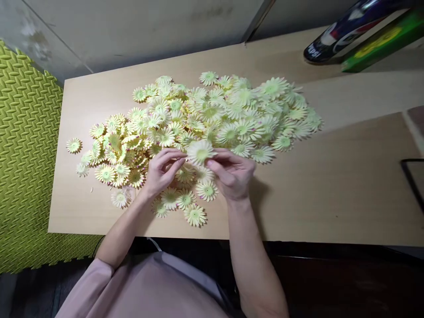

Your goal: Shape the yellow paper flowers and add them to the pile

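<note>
A pale cream artificial flower head with a light green centre is held up in front of me, slightly blurred. My right hand pinches its right edge between thumb and fingers. On the other side, my left hand has thumb and fingertips closed at the tips of the left petals. Behind and around both hands spreads a big heap of similar flower heads, yellowish-white with green centres and some purple petal tips. Several loose flower heads lie below the hands, near the table's front edge.
The light wood table stands against a grey wall. At the back right are a dark blue Pepsi bottle and a green box. A yellow-green foam mat borders the left side. A black frame edge shows far right.
</note>
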Demonstrator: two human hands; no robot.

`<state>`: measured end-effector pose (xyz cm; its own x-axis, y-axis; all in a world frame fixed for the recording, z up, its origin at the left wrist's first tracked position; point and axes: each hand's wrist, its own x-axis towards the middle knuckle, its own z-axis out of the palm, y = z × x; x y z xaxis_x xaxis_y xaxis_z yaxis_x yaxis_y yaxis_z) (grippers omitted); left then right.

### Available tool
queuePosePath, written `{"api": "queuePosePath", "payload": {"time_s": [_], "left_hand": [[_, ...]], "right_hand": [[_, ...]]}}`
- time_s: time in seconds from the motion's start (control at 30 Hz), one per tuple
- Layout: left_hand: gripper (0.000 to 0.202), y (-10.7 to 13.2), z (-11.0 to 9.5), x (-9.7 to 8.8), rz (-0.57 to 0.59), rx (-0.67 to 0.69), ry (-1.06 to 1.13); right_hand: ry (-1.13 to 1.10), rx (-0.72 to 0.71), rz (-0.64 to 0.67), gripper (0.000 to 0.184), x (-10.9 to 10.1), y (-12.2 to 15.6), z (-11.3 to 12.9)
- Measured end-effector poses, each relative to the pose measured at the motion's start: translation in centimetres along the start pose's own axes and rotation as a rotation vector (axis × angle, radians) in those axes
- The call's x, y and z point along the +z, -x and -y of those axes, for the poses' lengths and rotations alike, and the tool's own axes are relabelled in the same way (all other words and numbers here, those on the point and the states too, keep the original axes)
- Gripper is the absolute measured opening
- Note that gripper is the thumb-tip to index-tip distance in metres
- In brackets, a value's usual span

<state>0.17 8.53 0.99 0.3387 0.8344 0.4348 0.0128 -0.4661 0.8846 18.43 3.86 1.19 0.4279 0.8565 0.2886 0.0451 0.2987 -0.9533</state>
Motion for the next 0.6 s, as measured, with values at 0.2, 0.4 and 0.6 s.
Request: {"api": "queuePosePath", "payload": {"time_s": [0.2,0.4,0.6], "left_hand": [[0.037,0.4,0.7,0.3,0.133,0.128,-0.195],[0.058,0.8,0.2,-0.2,0.380,0.080,-0.370],[0.049,0.8,0.5,-0.2,0.308,0.016,-0.261]], "right_hand": [[0.388,0.004,-0.305,0.027,-4.6,-3.6,3.1],[0.564,0.097,-0.172,0.021,-9.0,3.4,10.2],[0.804,0.782,1.016,0.030,-8.9,12.4,6.6]]}}
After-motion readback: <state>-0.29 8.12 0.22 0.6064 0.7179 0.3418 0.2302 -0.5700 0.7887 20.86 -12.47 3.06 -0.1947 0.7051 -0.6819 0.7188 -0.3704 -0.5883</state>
